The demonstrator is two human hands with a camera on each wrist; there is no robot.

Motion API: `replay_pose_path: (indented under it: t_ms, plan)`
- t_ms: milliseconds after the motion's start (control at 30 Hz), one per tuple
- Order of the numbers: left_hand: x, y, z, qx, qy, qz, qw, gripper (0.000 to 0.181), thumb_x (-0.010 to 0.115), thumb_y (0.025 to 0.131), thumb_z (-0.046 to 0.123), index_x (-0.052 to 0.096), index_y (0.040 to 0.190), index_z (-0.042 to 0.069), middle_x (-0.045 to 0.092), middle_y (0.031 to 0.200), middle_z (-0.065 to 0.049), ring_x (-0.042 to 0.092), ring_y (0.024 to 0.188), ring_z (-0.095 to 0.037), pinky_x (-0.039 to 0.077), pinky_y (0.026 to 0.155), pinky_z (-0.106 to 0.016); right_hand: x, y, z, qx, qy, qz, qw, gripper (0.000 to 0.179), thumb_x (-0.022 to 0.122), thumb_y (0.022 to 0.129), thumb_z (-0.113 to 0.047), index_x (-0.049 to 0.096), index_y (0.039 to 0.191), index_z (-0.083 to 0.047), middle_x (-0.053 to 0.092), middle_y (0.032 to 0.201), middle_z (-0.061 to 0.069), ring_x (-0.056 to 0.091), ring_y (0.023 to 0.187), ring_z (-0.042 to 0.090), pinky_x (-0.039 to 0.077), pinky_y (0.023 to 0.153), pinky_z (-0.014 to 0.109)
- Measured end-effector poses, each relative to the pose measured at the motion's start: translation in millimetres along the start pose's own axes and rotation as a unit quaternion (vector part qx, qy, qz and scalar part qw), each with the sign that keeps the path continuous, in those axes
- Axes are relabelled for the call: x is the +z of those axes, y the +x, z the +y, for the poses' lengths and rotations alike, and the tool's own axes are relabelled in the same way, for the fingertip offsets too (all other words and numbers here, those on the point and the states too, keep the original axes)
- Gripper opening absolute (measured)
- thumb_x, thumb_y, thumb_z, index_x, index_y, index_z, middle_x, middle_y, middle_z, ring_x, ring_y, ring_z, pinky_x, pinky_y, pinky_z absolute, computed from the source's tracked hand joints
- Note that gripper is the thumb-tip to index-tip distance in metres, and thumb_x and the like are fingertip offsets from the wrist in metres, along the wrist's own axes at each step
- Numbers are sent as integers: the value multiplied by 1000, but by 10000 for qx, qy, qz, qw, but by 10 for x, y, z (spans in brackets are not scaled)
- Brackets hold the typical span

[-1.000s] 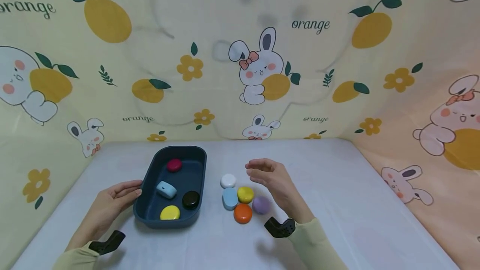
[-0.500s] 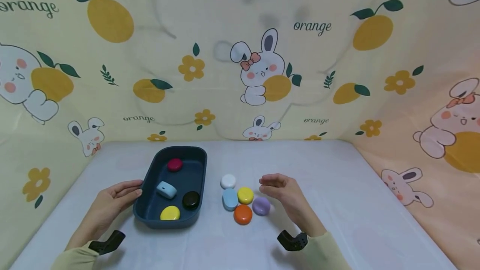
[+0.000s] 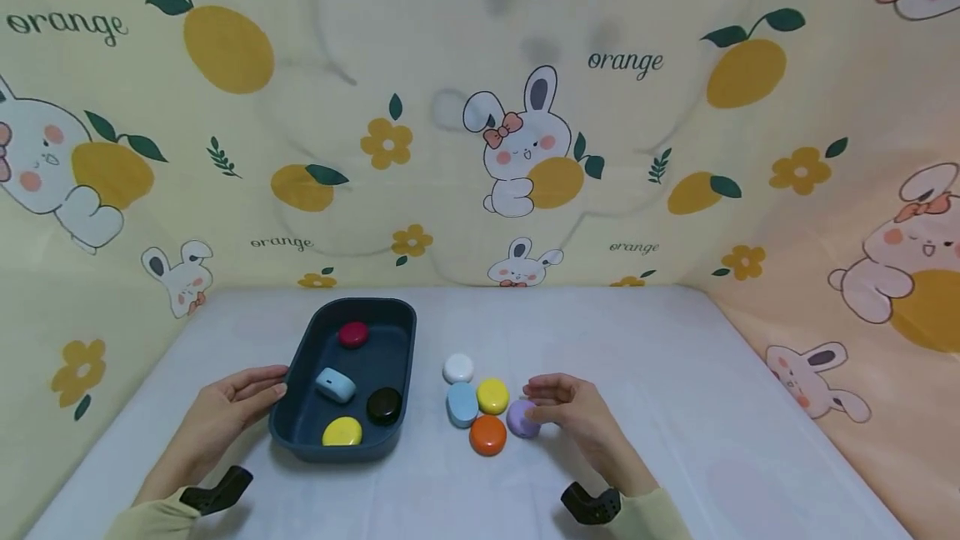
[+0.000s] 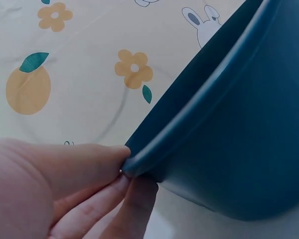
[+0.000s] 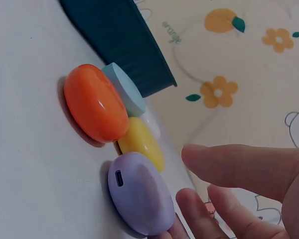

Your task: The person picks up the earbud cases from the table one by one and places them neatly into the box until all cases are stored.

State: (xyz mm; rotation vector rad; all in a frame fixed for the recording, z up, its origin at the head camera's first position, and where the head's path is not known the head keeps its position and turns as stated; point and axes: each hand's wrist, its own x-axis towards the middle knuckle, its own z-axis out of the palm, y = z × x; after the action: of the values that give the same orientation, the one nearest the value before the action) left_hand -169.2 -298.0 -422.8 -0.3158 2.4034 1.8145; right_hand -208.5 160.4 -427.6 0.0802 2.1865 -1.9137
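In the head view my left hand [image 3: 222,417] rests its fingertips against the left side of a dark blue tray [image 3: 412,332]; the left wrist view shows thumb and fingers at the rim [image 4: 182,117]. Inside the tray lie a dark red piece [image 3: 353,334], a light blue one [image 3: 335,386], a black one [image 3: 384,406] and a yellow one [image 3: 342,432]. My right hand [image 3: 581,419] is at a purple pebble-shaped piece [image 5: 140,196] with a small slot. Its thumb stands apart from the piece in the right wrist view, with fingertips partly hidden behind it.
Against the purple piece's left side cluster an orange piece [image 3: 488,435], a yellow disc [image 3: 492,397], a light blue oval [image 3: 462,404] and a white piece [image 3: 458,368]. A printed curtain [image 3: 420,190] rises behind the white tabletop [image 3: 675,373].
My right hand has moved down and toward the near right, from above the pieces to the purple one. The left hand stays at the tray. The head view has tilted slightly.
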Motion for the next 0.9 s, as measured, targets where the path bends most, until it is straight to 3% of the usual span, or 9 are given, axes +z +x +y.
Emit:
replay_pose_path:
  t_ms: [333,633,900]
  plan:
    - [11,6,-25,-87,72,1,9999,65,68,94,35,46,143,0,54,138,-20,59,117,-24,53,92,-35,-27,28,83,-131,79,-244,9996,54,78,70,16,59,121,10,65,116,21,63,105,33,55,89,34]
    - [11,12,-22,-57,1,51,10000,62,68,95,32,47,143,-1,55,137,-20,60,116,-23,53,90,-35,-39,63,113,52,-153,-366,9992,54,77,69,19,61,120,6,66,117,16,62,104,29,54,91,37]
    - [30,-5,3,-46,-30,52,10000,62,68,95,31,47,143,-2,55,137,-20,60,117,-23,53,91,-34,-32,67,131,-134,-657,-471,9966,59,82,65,16,62,120,4,65,118,13,61,106,29,52,95,41]
